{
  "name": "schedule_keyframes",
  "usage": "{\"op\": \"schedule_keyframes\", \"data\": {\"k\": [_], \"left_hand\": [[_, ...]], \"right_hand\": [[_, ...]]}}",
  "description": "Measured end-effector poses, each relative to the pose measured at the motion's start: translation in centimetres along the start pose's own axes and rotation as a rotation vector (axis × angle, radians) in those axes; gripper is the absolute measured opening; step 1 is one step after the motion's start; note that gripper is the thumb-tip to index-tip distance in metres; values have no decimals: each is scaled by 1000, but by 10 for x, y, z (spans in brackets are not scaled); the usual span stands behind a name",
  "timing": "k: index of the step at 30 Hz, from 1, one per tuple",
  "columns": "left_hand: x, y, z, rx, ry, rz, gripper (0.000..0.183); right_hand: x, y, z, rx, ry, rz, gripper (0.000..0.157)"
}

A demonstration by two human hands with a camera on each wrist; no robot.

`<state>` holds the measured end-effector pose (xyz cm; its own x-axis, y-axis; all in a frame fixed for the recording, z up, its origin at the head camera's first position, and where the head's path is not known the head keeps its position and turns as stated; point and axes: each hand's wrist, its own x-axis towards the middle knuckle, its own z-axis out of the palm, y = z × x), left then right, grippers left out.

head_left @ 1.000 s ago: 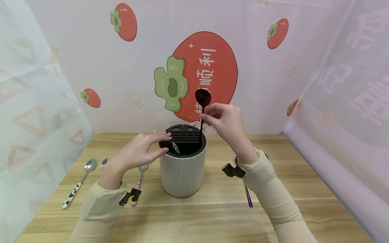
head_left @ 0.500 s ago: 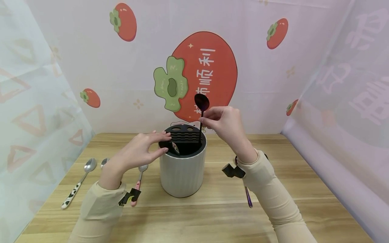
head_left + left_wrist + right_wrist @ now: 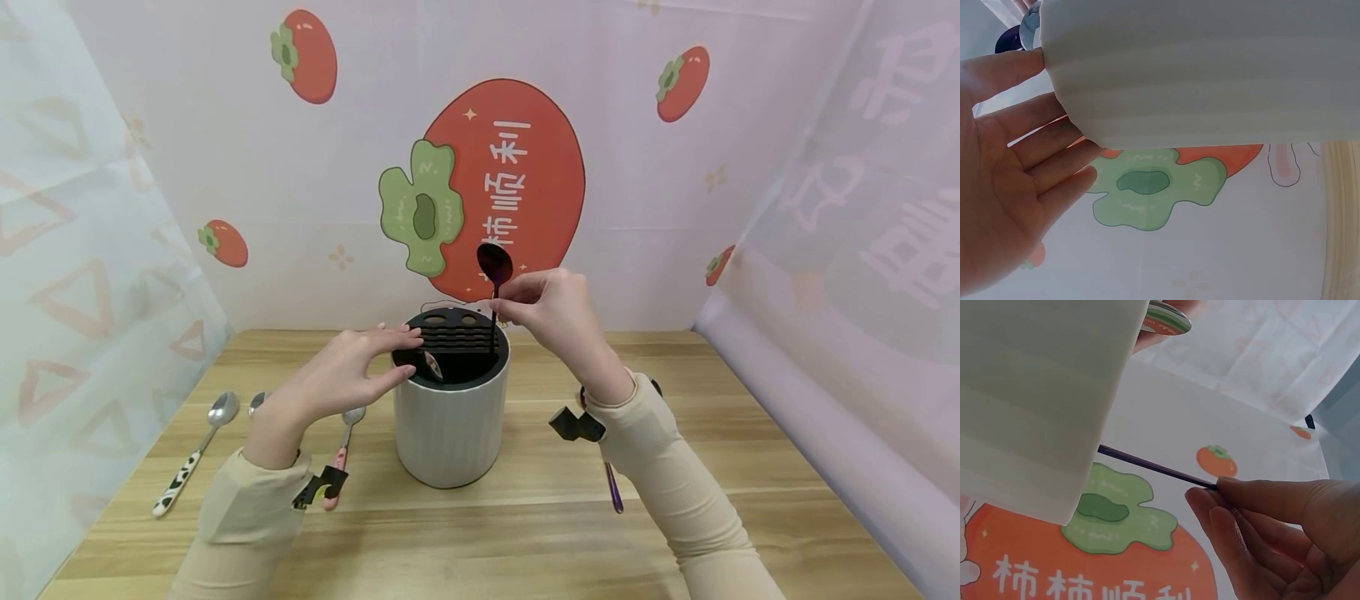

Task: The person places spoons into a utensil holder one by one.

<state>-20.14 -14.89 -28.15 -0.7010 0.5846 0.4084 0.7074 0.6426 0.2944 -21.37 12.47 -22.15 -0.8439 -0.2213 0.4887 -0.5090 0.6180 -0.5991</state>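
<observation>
Between thumb and fingers my right hand [image 3: 551, 304] pinches a dark purple spoon [image 3: 495, 263], bowl up, its handle reaching down into the white ribbed holder [image 3: 450, 437]. In the right wrist view the thin handle [image 3: 1157, 467] runs from the fingertips to behind the holder's rim. My left hand [image 3: 337, 371] rests at the holder's left rim with fingers extended; the left wrist view has the fingertips against the holder's wall [image 3: 1197, 75]. The black slotted insert [image 3: 457, 337] fills the holder's top. Inside, a silver spoon bowl [image 3: 432, 365] shows near the left thumb.
A cow-print-handled spoon [image 3: 180, 479] lies at the left of the wooden table [image 3: 480, 546]. A pink-handled spoon [image 3: 341, 458] and another spoon bowl [image 3: 257, 402] are partly hidden by the left arm. A purple handle [image 3: 613, 490] lies beside the right sleeve. Persimmon-printed cloth [image 3: 637, 192] hangs behind.
My right hand has moved down and slightly left, lowering the purple spoon farther into the holder. The left hand has stayed in place.
</observation>
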Motion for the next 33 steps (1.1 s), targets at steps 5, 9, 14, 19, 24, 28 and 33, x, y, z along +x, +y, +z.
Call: {"op": "schedule_keyframes", "data": {"k": [5, 9, 14, 19, 24, 28, 33], "left_hand": [[-1, 0, 1, 1, 2, -2, 38], [-1, 0, 1, -1, 0, -4, 38], [-1, 0, 1, 7, -4, -8, 38], [-1, 0, 0, 4, -4, -6, 38], [-1, 0, 1, 3, -1, -4, 38], [-1, 0, 1, 4, 1, -3, 38], [-1, -1, 1, -2, 6, 2, 38]], "right_hand": [[-1, 3, 3, 3, -26, 16, 9], [-1, 5, 6, -18, -36, 28, 9], [-2, 5, 8, -49, -41, 38, 7], [-3, 7, 9, -71, -65, 41, 6], [-4, 9, 10, -76, -84, 36, 6], [-5, 11, 10, -75, -93, 29, 5], [-5, 12, 11, -70, -110, 26, 4]]}}
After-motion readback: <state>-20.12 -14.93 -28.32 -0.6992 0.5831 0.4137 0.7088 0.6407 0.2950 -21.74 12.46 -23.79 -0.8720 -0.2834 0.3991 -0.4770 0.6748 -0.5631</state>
